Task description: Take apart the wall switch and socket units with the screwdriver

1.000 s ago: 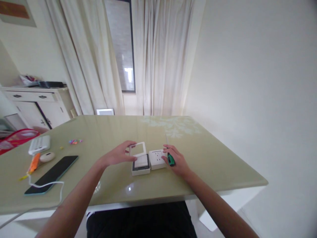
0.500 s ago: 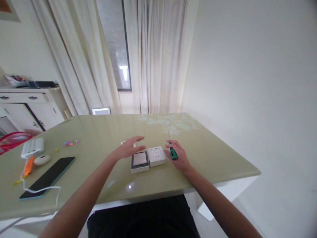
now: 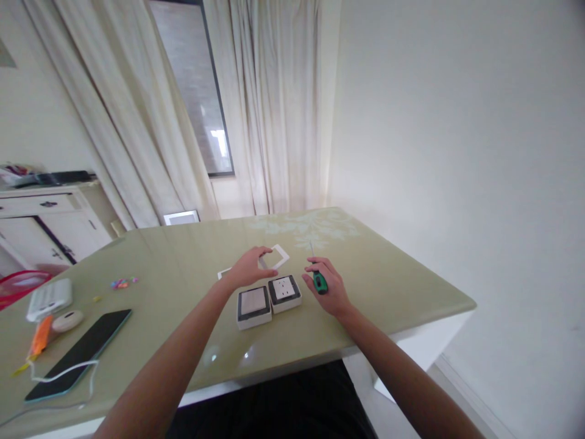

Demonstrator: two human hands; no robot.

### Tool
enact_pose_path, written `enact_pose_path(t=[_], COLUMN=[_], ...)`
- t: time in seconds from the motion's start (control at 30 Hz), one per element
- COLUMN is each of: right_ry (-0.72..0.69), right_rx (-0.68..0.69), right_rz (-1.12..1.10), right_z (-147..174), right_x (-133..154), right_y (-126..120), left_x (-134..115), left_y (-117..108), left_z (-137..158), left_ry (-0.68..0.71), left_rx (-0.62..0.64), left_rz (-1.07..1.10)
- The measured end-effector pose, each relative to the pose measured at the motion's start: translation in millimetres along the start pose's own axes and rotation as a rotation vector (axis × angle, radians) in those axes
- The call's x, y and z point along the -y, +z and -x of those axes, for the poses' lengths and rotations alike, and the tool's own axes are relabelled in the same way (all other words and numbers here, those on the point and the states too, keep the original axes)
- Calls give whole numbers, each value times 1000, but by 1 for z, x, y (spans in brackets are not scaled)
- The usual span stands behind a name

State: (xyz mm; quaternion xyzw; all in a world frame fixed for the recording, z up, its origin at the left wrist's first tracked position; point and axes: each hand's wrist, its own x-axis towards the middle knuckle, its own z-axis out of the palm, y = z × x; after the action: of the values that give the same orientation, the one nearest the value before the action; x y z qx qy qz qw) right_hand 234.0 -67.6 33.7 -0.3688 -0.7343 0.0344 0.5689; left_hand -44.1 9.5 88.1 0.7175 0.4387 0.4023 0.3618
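Note:
My left hand (image 3: 248, 267) grips a thin white square cover frame (image 3: 283, 260) by its left side, just above the tabletop and beyond the socket. In my right hand (image 3: 334, 291) is a screwdriver (image 3: 320, 282) with a green and black handle, its thin shaft pointing away from me. Between my hands a wall socket (image 3: 284, 288) sits in a white box, dark edging exposed round its face. Close beside it on the left is a wall switch (image 3: 253, 301) in a similar box, also with dark edging. Another white frame (image 3: 222, 273) lies partly hidden behind my left hand.
On the left of the table (image 3: 388, 280) lie a phone (image 3: 85, 350), a white cable (image 3: 68, 369), an orange object (image 3: 42, 334), a round white item (image 3: 67, 321), a white case (image 3: 50, 299) and small colourful bits (image 3: 122, 283). A wall (image 3: 439, 183) stands at the right.
My left hand has taken the white cover frame off the socket and moved it up and away, exposing the dark edging. My right hand keeps the screwdriver in place. The view has turned slightly right.

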Motion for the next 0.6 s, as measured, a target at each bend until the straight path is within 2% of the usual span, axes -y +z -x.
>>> enact_pose_path(t=[0.17,0.3,0.43,0.6], right_ry=[18,19,22,26], right_rx=[-22,-25,-36,-78], right_rz=[4,6,-12,-85], right_z=[-1,0,1,0], right_x=[1,0,-2,-3], right_y=[-1,-3,-3,-5], left_x=[16,25,30,38], left_y=[28,44,25,-13], left_z=[-35,-41,-14,60], left_ry=[-49,-51,-36,-40], left_rx=[5,13,17,120], left_rz=[18,-11,-70,-145])
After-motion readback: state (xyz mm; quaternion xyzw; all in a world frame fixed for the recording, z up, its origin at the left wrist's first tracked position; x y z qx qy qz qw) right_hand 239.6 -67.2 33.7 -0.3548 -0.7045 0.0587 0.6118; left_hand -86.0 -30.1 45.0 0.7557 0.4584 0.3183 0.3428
